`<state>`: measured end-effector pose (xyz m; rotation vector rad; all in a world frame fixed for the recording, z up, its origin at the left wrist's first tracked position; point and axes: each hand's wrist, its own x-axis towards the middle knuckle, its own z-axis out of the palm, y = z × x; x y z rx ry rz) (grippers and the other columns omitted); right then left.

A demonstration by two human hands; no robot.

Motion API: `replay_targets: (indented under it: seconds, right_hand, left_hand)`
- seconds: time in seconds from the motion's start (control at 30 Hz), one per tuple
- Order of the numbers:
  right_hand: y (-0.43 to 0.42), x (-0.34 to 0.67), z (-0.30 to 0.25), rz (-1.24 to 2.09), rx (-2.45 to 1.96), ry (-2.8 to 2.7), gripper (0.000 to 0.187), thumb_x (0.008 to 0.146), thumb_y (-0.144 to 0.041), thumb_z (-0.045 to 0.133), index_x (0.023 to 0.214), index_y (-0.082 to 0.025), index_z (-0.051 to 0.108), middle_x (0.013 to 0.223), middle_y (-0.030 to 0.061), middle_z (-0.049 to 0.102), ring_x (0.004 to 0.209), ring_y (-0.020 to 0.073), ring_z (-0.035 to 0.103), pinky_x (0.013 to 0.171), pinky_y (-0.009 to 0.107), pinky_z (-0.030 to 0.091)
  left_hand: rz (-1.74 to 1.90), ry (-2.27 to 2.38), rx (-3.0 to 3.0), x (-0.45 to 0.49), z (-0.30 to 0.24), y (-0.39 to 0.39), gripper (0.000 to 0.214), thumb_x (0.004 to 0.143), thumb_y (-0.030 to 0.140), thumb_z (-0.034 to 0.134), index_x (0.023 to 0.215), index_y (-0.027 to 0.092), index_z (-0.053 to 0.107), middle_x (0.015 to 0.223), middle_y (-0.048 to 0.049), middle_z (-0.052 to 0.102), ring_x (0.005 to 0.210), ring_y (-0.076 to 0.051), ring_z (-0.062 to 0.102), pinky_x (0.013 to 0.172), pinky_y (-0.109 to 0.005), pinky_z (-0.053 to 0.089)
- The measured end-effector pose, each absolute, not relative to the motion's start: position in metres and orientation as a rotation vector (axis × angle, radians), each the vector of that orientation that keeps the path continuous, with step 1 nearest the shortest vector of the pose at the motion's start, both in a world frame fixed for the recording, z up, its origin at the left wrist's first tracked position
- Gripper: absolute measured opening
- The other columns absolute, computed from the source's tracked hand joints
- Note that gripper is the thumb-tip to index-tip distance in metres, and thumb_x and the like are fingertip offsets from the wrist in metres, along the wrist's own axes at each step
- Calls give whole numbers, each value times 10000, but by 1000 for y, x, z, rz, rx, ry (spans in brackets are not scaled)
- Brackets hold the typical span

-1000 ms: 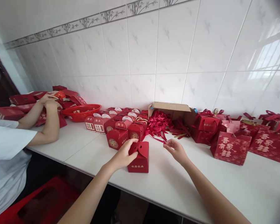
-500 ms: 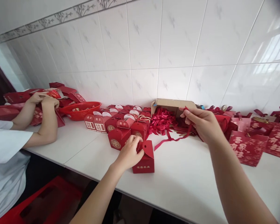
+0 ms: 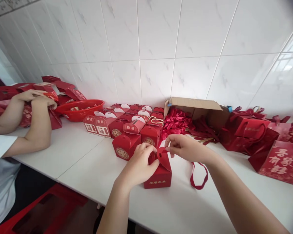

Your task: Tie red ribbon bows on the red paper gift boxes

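A red paper gift box (image 3: 158,178) with gold characters on its front stands on the white table before me, its top flaps with holes folded upward. My left hand (image 3: 141,164) is closed on the flaps from the left side. At the upper right of the flaps, my right hand (image 3: 185,148) pinches the end of a dark red ribbon, which is mostly hidden by the fingers. The rest of the ribbon (image 3: 199,187) hangs in a loop below that hand. Just behind and left, another red box (image 3: 124,146) with a gold round print touches the group of boxes.
Rows of closed gift boxes (image 3: 100,126) stand behind. A cardboard carton (image 3: 197,103) holds bundled ribbons (image 3: 175,120). Red gift bags (image 3: 280,159) stand at the right. A red basin (image 3: 79,110) sits at the left, by a co-worker's hands (image 3: 42,97).
My right hand has come left and down with the ribbon, from beside the carton to the box's flaps. My left hand still holds the box. The view has turned slightly right.
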<state>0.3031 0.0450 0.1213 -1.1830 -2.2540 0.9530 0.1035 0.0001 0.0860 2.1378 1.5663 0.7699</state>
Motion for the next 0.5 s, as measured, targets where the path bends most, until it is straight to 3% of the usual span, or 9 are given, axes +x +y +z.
replay_targets:
  seconds: [0.27, 0.5]
  right_hand:
    - [41, 297, 119, 981, -1256, -2297, 50, 829, -179, 508, 838, -219, 479, 652, -39, 644, 574, 115, 523, 501, 220, 341]
    - [39, 295, 116, 1021, -1229, -2306, 31, 847, -217, 508, 877, -217, 512, 672, -29, 660, 612, 127, 563, 545, 235, 386]
  left_hand:
    - [896, 1525, 2055, 114, 68, 0, 214, 871, 260, 472, 1067, 242, 556, 1227, -81, 543, 1238, -257, 454, 1027, -414, 406]
    - [1060, 1468, 2071, 120, 65, 3, 92, 881, 212, 439, 847, 232, 522, 1132, -61, 582, 1189, -242, 492, 985, -396, 421]
